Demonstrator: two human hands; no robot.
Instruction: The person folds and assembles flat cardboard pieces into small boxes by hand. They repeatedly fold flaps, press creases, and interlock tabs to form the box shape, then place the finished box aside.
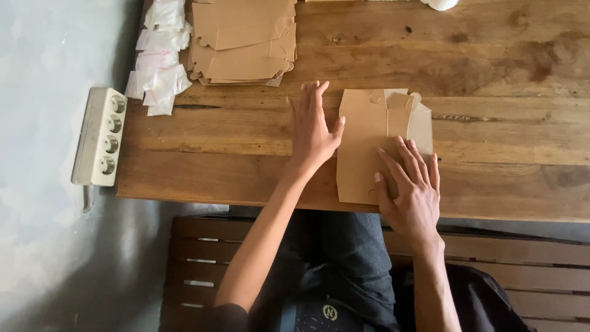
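**Flat kraft blank pressed to the table under both hands**

From my remote seat I saw the cardboard blank (pixel 369 144) lying flat on the wooden table (pixel 504 80), near its front edge, directly ahead of the seated person; the left hand (pixel 313 126) lay spread with fingers wide, palm down on the wood, its thumb touching the blank's left edge; the right hand (pixel 410 184) rested open and flat on the blank's lower right part, fingers splayed, gripping nothing; neither hand closed around anything.

I judged the blank light, thin and fairly stiff across its panels but ready to bend along its scored creases; its matte brown surface looked dry and not slippery, so flat pressure seemed enough to hold it; I would take it by a long edge or a corner flap, since the small tabs and round cut-outs at the top looked easy to tear or crumple.

Further back sat a stack of identical flat blanks (pixel 243 43), edges ragged and uneven; beside it lay a heap of small white sachets (pixel 158 58), soft and crinkled; a white socket strip (pixel 100 136) hung on the grey wall at the left; the tabletop was dark-grained, knotted and worn; a slatted bench (pixel 522 270) showed below.
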